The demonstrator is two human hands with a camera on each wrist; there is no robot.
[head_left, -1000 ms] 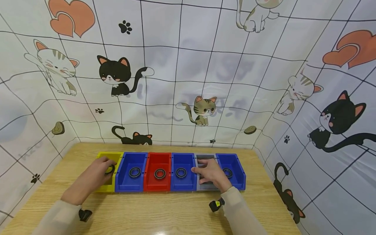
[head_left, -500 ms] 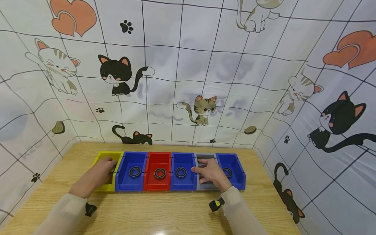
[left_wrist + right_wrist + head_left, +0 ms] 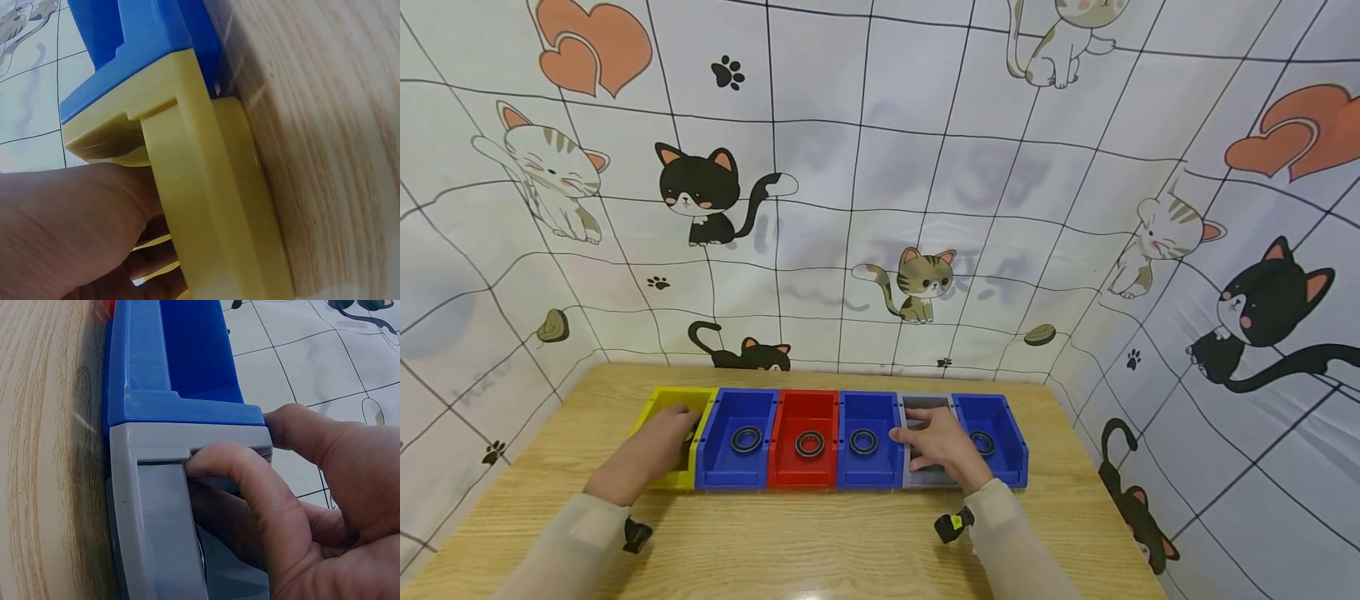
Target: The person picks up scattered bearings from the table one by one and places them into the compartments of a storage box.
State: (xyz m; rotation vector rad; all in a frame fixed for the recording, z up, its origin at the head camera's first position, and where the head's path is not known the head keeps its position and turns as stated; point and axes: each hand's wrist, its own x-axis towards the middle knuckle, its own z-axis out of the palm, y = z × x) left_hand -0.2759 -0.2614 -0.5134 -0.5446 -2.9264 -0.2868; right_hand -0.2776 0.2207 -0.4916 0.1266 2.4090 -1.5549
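Observation:
My left hand point(image 3: 658, 437) reaches into the yellow bin point(image 3: 679, 480) at the row's left end. Its bent fingers hold a black ring bearing point(image 3: 691, 435), mostly hidden behind them. In the left wrist view the yellow bin's front point(image 3: 206, 187) hides the fingertips. At the grey bin point(image 3: 931, 477), my right hand point(image 3: 942, 442) grips the left side: thumb on the rim beside the blue bin, fingers curled inside. Right wrist view: the grey bin's front point(image 3: 165, 512) and my bent fingers point(image 3: 250, 475), with a thin dark curved edge behind the front.
Between the hands stand a blue bin point(image 3: 715, 477), a red bin point(image 3: 801, 482) and another blue bin point(image 3: 870, 479), each with a ring bearing lying in it. A further blue bin point(image 3: 1017, 467) with a bearing ends the row. Behind the wooden table point(image 3: 805, 542) hangs cat-patterned cloth.
My left hand has shifted slightly right and deeper into the yellow bin, and its bearing is now mostly covered by the fingers. The right hand has stayed in place.

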